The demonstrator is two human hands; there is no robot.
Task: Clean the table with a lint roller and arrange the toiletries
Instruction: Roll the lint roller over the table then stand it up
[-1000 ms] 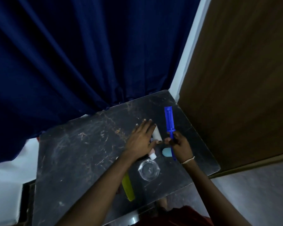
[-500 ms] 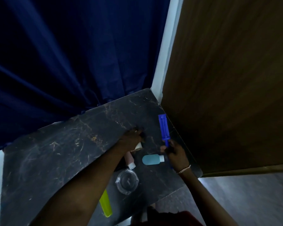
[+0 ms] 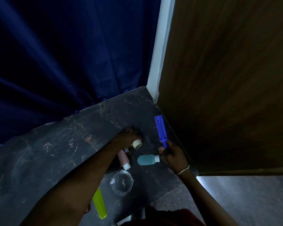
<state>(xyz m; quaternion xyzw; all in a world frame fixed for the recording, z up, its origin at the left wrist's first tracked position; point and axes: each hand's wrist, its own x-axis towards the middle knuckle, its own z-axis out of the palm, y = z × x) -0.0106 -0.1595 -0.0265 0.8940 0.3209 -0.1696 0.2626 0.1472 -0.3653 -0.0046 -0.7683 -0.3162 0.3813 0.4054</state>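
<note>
My right hand (image 3: 173, 154) grips the handle of a blue lint roller frame (image 3: 161, 129), which points away from me along the table's right edge. My left hand (image 3: 127, 138) is closed on a white paper roll (image 3: 137, 143), held low over the dark marble table (image 3: 47, 152). A teal bottle with a white cap (image 3: 146, 159) lies on its side between my hands. A pink tube with a white cap (image 3: 123, 159) lies just left of it, partly under my left wrist.
A clear glass dish (image 3: 122, 182) sits near the table's front edge. A yellow-green tube (image 3: 100, 203) lies beside my left forearm. A wooden panel (image 3: 227, 79) rises along the right edge, and a dark blue curtain (image 3: 64, 54) hangs behind.
The view has shifted, so the table sits lower and further left. My left hand has pulled the white roll off the blue frame and away to the left. The teal bottle is now uncovered.
</note>
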